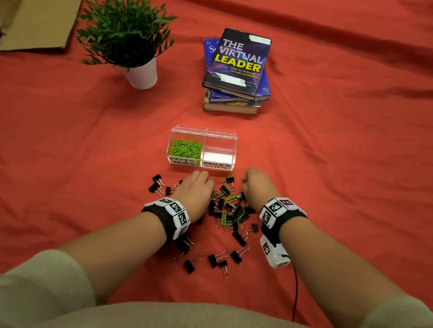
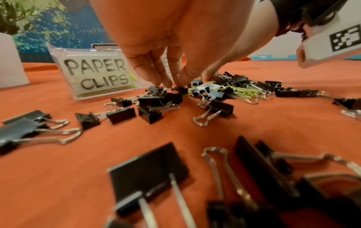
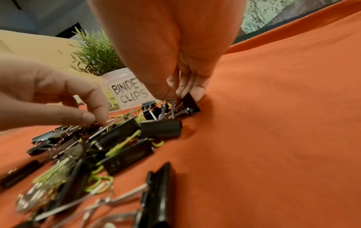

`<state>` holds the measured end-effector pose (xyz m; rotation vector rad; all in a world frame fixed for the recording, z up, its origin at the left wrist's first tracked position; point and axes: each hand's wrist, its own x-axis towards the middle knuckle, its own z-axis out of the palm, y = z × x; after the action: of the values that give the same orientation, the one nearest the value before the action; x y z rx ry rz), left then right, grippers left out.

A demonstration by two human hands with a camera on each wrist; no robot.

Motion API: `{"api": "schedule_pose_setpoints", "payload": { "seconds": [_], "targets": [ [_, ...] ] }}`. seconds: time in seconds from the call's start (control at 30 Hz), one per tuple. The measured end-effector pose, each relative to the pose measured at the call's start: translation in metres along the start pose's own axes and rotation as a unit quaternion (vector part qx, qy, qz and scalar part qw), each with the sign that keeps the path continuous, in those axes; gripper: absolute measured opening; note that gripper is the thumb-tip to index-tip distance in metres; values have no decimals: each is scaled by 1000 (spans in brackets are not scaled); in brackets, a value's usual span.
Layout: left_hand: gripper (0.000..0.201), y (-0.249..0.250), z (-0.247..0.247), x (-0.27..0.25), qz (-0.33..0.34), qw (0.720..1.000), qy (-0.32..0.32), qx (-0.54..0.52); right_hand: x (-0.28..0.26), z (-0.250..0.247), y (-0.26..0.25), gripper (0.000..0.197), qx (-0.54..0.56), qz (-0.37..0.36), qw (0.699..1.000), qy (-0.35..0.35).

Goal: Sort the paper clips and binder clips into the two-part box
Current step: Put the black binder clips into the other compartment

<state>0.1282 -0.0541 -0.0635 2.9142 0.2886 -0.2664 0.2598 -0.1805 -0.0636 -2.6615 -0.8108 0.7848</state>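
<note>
A clear two-part box (image 1: 205, 132) stands on the red cloth. Its left half, labelled PAPER CLIPS (image 2: 95, 72), holds green paper clips (image 1: 186, 148); the right half, labelled BINDER CLIPS (image 3: 131, 92), holds nothing. In front lies a mixed pile of black binder clips (image 1: 231, 207) and green paper clips (image 3: 125, 143). My left hand (image 1: 201, 180) reaches down into the pile's left side, its fingertips (image 2: 166, 82) and thumb pinching a small black binder clip (image 2: 180, 90). At the pile's far right edge my right hand (image 3: 181, 95) pinches a black binder clip (image 3: 190, 104).
A potted plant in a white pot (image 1: 141, 72) stands at the back left, a stack of books (image 1: 237, 72) behind the box. Flattened cardboard (image 1: 46, 9) lies at the far left. More binder clips (image 1: 217, 260) are scattered near my body. A cable (image 1: 295, 290) trails from the right wrist.
</note>
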Motion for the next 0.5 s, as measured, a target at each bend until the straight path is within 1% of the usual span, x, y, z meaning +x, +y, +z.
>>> {"api": "schedule_pose_setpoints", "payload": {
  "seconds": [0.07,0.13,0.23,0.33,0.43,0.5],
  "targets": [
    [21,-3,2,-2,-2,1000,-10,4,0,-2,2,28,13,11,1000,-7],
    [17,-7,2,-5,-1,1000,-23,-6,-1,-3,5,28,24,-7,1000,4],
    [18,-12,0,-6,-10,1000,-12,-23,-6,0,9,21,15,-31,999,21],
    [20,-10,-4,0,-21,998,9,-53,-6,2,7,16,2,-23,1000,19],
    [28,-8,-4,11,-15,999,5,-49,-6,-1,0,25,-30,-9,999,-13],
    [32,-5,-4,17,-12,999,-10,-36,-7,-3,-3,28,-47,-19,998,-25]
  ]
}}
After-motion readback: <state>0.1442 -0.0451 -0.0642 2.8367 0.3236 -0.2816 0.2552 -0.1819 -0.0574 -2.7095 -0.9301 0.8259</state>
